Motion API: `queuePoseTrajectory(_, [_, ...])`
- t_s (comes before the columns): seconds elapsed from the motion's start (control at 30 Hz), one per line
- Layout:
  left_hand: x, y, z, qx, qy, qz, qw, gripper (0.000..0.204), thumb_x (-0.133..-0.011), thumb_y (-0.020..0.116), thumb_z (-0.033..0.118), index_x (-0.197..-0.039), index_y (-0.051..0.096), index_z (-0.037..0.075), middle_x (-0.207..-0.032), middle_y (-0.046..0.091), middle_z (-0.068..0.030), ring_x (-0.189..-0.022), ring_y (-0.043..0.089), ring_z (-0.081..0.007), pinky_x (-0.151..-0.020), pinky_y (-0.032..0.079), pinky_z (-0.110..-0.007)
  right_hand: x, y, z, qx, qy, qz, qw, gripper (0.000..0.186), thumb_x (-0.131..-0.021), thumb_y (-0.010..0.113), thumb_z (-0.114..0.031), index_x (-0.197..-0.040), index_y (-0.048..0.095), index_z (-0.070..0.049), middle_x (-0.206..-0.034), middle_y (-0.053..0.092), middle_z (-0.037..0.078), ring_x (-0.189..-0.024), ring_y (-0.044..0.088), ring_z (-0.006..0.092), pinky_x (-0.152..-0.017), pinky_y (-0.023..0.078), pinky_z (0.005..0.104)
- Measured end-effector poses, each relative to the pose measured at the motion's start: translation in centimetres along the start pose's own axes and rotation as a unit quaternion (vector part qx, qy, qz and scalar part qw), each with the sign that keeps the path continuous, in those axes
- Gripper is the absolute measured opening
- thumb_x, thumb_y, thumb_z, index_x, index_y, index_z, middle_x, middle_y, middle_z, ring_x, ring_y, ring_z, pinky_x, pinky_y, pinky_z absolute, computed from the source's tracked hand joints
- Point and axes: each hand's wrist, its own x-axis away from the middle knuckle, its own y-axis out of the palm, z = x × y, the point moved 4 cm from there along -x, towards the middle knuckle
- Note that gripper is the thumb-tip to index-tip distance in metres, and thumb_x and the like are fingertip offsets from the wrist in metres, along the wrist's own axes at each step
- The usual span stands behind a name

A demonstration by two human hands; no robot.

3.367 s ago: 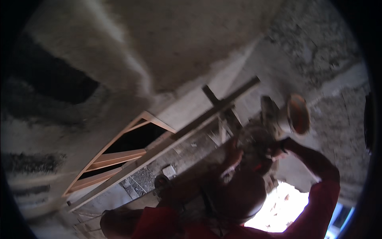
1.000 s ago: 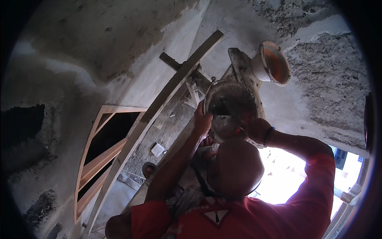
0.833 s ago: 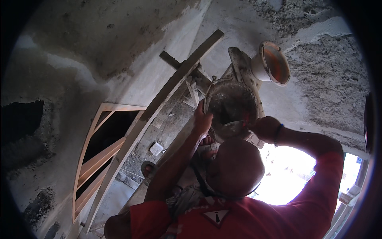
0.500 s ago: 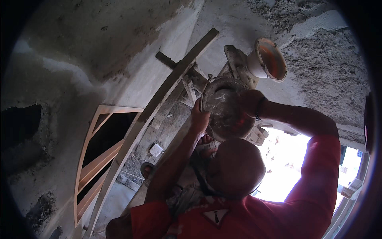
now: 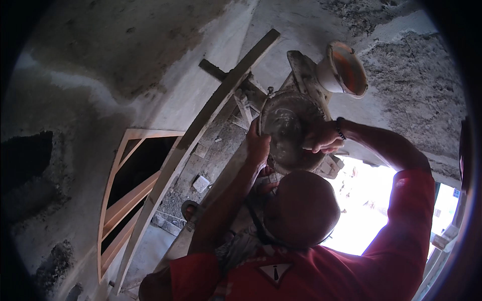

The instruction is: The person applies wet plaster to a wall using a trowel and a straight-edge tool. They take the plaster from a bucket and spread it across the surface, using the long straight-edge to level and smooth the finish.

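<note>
Overhead, the round mortar pan [image 5: 287,131] sits tilted between both hands: left hand [image 5: 258,145] grasps its left rim, right hand [image 5: 321,139] clenches its right rim, beside the scaffold plank [image 5: 306,75].

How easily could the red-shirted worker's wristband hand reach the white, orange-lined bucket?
Probably yes, easily: that hand grips the round grey metal pan just below the bucket, with nothing between them.
</note>
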Motion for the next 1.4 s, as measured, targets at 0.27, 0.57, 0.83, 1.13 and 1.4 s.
queuePoseTrajectory(0.27, [0.4,0.2,1.2,0.004,-0.033,0.003,0.999,0.057,-0.064,0.047,-0.003,-0.121,0.05,-0.002,-0.107,0.059,-0.0125,-0.099,0.056,-0.0197,-0.089,0.043,-0.03,1.0,2.7,3.8,-0.109,-0.183,0.261,0.941,0.038,-0.083,0.06,-0.015,-0.121,0.053,-0.017,-0.076,0.06,0.006,-0.056,0.058,0.0186,-0.05,0.051,0.0334])
queuePoseTrajectory(0.57, [-0.1,0.0,0.1,0.007,-0.027,-0.002,1.0,0.058,-0.063,0.046,-0.003,-0.121,0.051,-0.001,-0.105,0.06,-0.0124,-0.098,0.057,-0.0199,-0.089,0.043,-0.031,2.0,4.2,1.3,0.373,-0.066,0.454,0.807,0.041,-0.084,0.052,-0.019,-0.124,0.052,-0.013,-0.098,0.061,0.011,-0.086,0.063,0.0269,-0.069,0.053,0.0418])
queuePoseTrajectory(0.83, [-0.1,-0.8,-0.4,-0.028,-0.042,-0.005,0.999,0.069,-0.064,0.046,-0.005,-0.132,0.044,0.003,-0.113,0.057,-0.0118,-0.1,0.055,-0.0203,-0.089,0.042,-0.03,4.0,7.3,-0.9,0.328,-0.161,0.429,0.826,0.026,-0.083,0.049,-0.012,-0.106,0.06,-0.009,-0.081,0.063,0.009,-0.07,0.065,0.0269,-0.06,0.052,0.0412])
queuePoseTrajectory(1.13, [0.1,-0.5,0.7,0.008,-0.022,0.006,1.0,0.059,-0.063,0.046,-0.004,-0.121,0.05,-0.001,-0.103,0.06,-0.0111,-0.093,0.057,-0.0182,-0.084,0.045,-0.03,8.8,2.4,-3.9,0.377,-0.038,0.453,0.807,0.021,-0.078,0.058,-0.02,-0.098,0.062,-0.017,-0.077,0.065,0.01,-0.074,0.066,0.029,-0.065,0.052,0.0431])
queuePoseTrajectory(1.4, [0.2,-0.1,0.7,0.023,-0.024,-0.015,0.999,0.06,-0.062,0.047,-0.003,-0.122,0.05,0.0,-0.104,0.059,-0.0103,-0.094,0.057,-0.0183,-0.084,0.044,-0.03,0.7,3.3,-0.9,0.348,-0.146,0.531,0.759,0.036,-0.081,0.056,-0.022,-0.115,0.058,-0.008,-0.087,0.063,0.016,-0.078,0.064,0.0317,-0.067,0.052,0.0435])
